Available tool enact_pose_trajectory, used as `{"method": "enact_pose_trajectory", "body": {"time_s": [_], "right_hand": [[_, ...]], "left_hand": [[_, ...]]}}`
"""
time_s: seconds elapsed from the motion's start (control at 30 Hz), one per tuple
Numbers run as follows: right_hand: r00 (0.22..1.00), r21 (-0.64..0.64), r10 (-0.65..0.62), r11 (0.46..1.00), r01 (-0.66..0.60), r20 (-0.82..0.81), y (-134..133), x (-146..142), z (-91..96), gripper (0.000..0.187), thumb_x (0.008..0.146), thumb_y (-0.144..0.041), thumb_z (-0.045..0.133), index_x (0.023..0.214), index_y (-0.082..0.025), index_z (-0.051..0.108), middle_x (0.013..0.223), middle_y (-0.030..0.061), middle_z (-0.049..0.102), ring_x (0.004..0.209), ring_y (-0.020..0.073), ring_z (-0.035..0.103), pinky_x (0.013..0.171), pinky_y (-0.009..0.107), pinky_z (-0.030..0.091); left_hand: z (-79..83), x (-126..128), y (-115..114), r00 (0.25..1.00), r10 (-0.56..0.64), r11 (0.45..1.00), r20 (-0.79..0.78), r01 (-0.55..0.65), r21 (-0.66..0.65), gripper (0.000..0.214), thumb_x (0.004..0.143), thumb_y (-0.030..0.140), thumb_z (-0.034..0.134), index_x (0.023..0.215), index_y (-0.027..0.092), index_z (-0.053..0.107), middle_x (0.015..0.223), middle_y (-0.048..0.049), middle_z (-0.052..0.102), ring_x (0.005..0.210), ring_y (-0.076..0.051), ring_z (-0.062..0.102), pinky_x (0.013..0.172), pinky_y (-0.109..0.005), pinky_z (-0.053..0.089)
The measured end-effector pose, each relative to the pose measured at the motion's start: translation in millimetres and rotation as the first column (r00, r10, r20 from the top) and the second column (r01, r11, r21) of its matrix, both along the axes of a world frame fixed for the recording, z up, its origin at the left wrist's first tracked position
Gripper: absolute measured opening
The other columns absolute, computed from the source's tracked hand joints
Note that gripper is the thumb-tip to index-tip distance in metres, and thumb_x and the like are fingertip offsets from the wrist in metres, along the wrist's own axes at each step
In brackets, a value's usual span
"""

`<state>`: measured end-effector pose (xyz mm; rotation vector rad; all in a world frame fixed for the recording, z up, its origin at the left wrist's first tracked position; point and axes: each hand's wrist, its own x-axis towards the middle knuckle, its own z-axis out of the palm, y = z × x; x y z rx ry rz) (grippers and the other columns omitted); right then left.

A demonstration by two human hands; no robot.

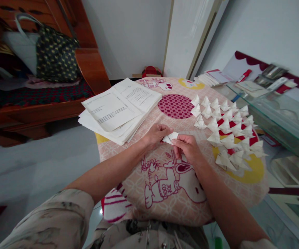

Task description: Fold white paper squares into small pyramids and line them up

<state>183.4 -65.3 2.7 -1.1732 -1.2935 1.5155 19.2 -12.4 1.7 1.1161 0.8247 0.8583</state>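
Note:
Both hands meet over the middle of a table with a pink cartoon-print cloth (165,204). A small folded white paper piece (170,137) sits between them. My left hand (156,135) pinches its left end with curled fingers. My right hand (188,148) grips its right end, fingers closed round it. To the right of my hands lie several finished white folded paper triangles (227,135) in rows on the cloth.
A stack of printed paper sheets (119,110) lies at the table's far left. A wooden bench (43,103) with a dark patterned bag (56,55) stands at left. A glass-topped shelf (281,117) with papers and small items runs along the right.

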Motion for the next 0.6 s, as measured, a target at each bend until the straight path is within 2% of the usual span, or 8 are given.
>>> {"method": "enact_pose_trajectory", "body": {"time_s": [0.07,0.17,0.27,0.47,0.6], "right_hand": [[1.000,-0.004,-0.012,1.000,0.012,-0.018,0.2,-1.1,-0.2,0.028,0.078,-0.041,0.070,0.066,-0.018,0.061,0.044,-0.0032,0.059,0.031,0.0099,0.048,0.032,0.020,0.036],[0.998,-0.009,-0.046,0.999,0.045,-0.041,0.3,-0.5,-1.2,0.028,0.077,-0.041,0.070,0.065,-0.018,0.060,0.043,-0.0032,0.058,0.030,0.0102,0.048,0.031,0.020,0.036],[0.997,-0.006,-0.058,0.998,0.058,-0.052,0.2,0.9,-1.9,0.027,0.076,-0.041,0.071,0.067,-0.017,0.062,0.042,-0.0034,0.057,0.030,0.0103,0.048,0.030,0.019,0.035],[0.995,-0.017,-0.061,0.998,0.060,-0.082,0.7,-1.9,0.8,0.027,0.076,-0.041,0.071,0.068,-0.017,0.062,0.042,-0.0030,0.057,0.030,0.0106,0.047,0.030,0.020,0.035],[0.988,-0.034,-0.122,0.992,0.119,-0.098,0.9,-1.9,2.9,0.028,0.074,-0.042,0.072,0.066,-0.018,0.061,0.041,-0.0037,0.055,0.029,0.0104,0.045,0.029,0.020,0.035]], "left_hand": [[0.0,-1.1,1.0,1.000,0.013,1.000,-0.007,-0.013,0.020,0.044,0.074,0.050,0.078,0.060,0.012,0.060,0.047,0.0021,0.052,0.040,-0.005,0.040,0.040,-0.020,0.026],[0.7,-3.9,3.3,0.997,-0.068,0.997,-0.043,0.069,0.025,0.051,0.077,0.059,0.072,0.064,0.010,0.063,0.051,-0.0008,0.057,0.042,-0.007,0.046,0.041,-0.020,0.030],[0.4,-5.2,4.5,0.990,-0.114,0.992,-0.086,0.119,0.044,0.051,0.079,0.059,0.070,0.065,0.010,0.063,0.049,0.0001,0.055,0.041,-0.006,0.044,0.040,-0.020,0.030],[-2.8,-2.9,3.5,0.999,-0.015,0.996,-0.051,0.019,0.089,0.049,0.083,0.055,0.069,0.062,0.012,0.059,0.047,0.0045,0.047,0.038,-0.003,0.035,0.037,-0.018,0.023],[-2.7,-2.9,3.1,0.988,-0.142,0.989,-0.061,0.144,0.040,0.048,0.084,0.057,0.067,0.070,0.011,0.062,0.053,0.0015,0.055,0.041,-0.006,0.047,0.038,-0.018,0.030]]}}
